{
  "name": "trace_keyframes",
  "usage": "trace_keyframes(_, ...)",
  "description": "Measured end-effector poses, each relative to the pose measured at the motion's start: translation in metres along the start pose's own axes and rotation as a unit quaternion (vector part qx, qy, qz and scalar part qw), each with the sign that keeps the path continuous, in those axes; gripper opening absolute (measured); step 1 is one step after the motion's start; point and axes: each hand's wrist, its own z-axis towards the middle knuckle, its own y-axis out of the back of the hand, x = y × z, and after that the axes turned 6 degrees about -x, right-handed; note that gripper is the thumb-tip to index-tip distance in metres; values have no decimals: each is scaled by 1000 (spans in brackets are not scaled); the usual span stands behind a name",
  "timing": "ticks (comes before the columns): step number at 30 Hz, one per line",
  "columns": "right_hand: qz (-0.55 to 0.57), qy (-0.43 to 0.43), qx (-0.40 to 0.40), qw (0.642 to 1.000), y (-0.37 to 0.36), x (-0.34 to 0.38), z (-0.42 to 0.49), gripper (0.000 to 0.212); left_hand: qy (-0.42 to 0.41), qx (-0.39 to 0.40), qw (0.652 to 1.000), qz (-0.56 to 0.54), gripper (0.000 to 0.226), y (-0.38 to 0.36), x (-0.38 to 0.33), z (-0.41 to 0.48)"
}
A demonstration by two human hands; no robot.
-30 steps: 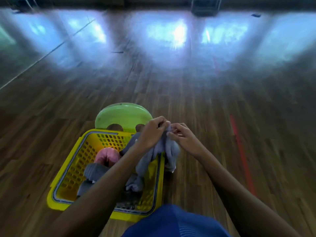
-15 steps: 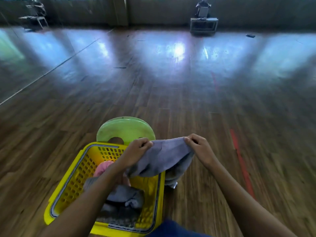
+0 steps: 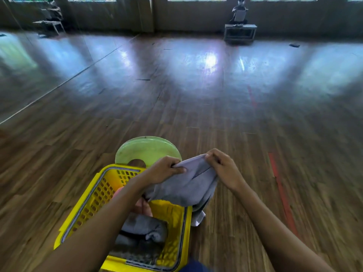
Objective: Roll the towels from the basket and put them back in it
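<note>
Both hands, left hand (image 3: 164, 169) and right hand (image 3: 224, 168), pinched a grey towel's (image 3: 184, 186) top edge with pressed fingers above the yellow basket (image 3: 92, 201) (rolled towels (image 3: 145, 225) inside). Spreading step, apparently; rolling it would need a flat, even edge.

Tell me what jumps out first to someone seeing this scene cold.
The bright yellow basket at bottom centre on the wooden floor grabs the eye, with grey rolled towels inside. Just above its right edge, the left hand and right hand stretch a grey towel between them. A pale green round stool sits right behind the basket.
</note>
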Motion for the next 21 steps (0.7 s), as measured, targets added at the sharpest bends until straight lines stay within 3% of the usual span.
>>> trace_keyframes(2,1,-15,-14,1000,10,-6,-4,18,24,-30,999,-15,56,6,18,-7)
trace_keyframes(6,-10,-63,-19,998,19,-25,-14,21,51,-145,980,-123,36,9,25,-15)
trace_keyframes(8,-12,-86,-19,996,19,-31,-16,20,34,-167,975,-139,37,8,15,-13)
trace_keyframes(13,-20,-104,29,994,10,-29,-16,5,-16,-146,976,-158,30,4,-21,3)
trace_keyframes(16,70,-55,65,994,-2,-2,-6,33,-54,-102,983,-140,31,-2,-41,10)
trace_keyframes(21,121,2,33,992,-4,30,10,20,-80,-108,975,-176,17,2,-60,25)
